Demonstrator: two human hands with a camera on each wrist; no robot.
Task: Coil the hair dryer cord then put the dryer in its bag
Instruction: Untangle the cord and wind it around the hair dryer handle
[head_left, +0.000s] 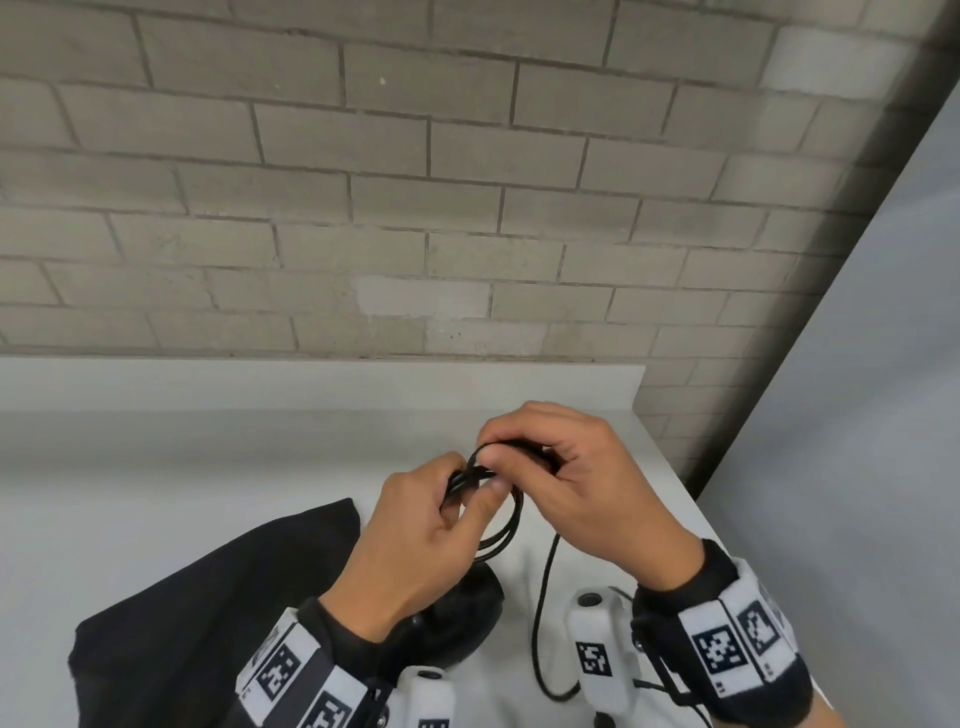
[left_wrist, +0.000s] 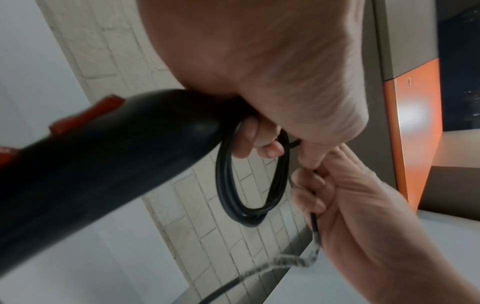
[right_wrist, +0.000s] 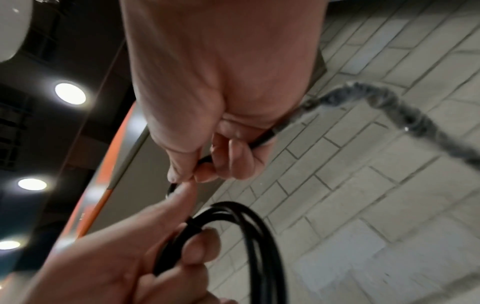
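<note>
Item: cord (head_left: 506, 525), black, several loops bunched together, held above the table (head_left: 156, 467). Our left hand (head_left: 415, 540) has its fingers curled round the bundle at the top, thumb (head_left: 488, 493) pressed across the strands; the loops hang just below this grip. Our right hand (head_left: 582, 483), touching the left at the fingertips, pinches the running strand between thumb and forefinger directly above the bundle. In the right wrist view the same strand passes through the curled fingers (right_wrist: 233, 156) and trails away blurred.

Item: loose length of cord, dropping from the right-hand pinch down towards us, ending in a bend on the table near the wrists.

Item: dryer (head_left: 457, 613), black, below the left hand's grip, mostly hidden by the left wrist. In the left wrist view its dark body (left_wrist: 103, 164) shows red parts and lies against the heel of the hand.

Item: bag (head_left: 208, 597), black cloth, lying flat on the table left of the grip, beside the dryer.

Item: brick wall (head_left: 363, 182), beyond the hands.
</note>
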